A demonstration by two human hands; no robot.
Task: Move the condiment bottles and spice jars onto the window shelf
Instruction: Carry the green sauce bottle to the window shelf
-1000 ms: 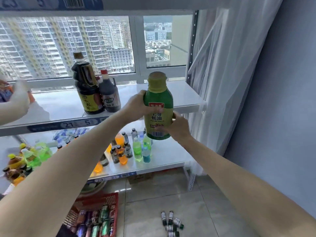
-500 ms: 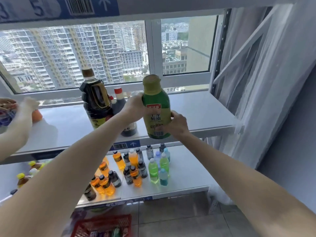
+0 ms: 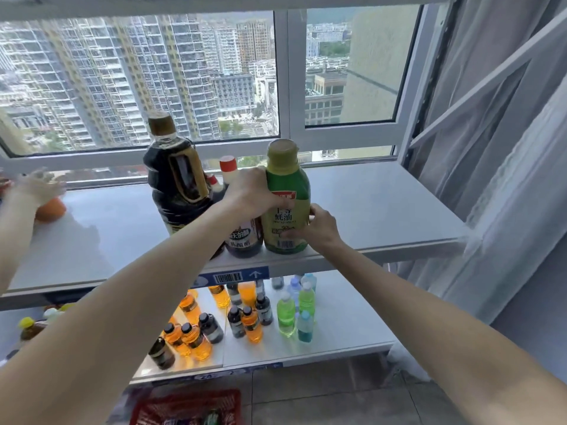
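A green oyster-sauce bottle (image 3: pixel 287 197) with a yellow-green cap stands upright near the front edge of the white window shelf (image 3: pixel 383 210). My left hand (image 3: pixel 250 193) grips its upper left side and my right hand (image 3: pixel 319 228) holds its lower right side. Touching it on the left is a small dark vinegar bottle (image 3: pixel 242 240) with a red-and-white cap, partly hidden by my left hand. Left of that stands a large dark soy-sauce bottle (image 3: pixel 175 182) with a brown cap and a handle.
Another person's hand (image 3: pixel 36 187) reaches over an orange object (image 3: pixel 50 210) at the shelf's left end. The lower shelf (image 3: pixel 343 332) holds several small orange, dark, green and blue bottles. A red basket (image 3: pixel 187 407) sits on the floor below. A white curtain (image 3: pixel 506 179) hangs at right.
The green bottle has moved from mid-air in front of the shelf down onto the shelf beside the vinegar bottle. Both my hands stayed on it. The view has tilted upward.
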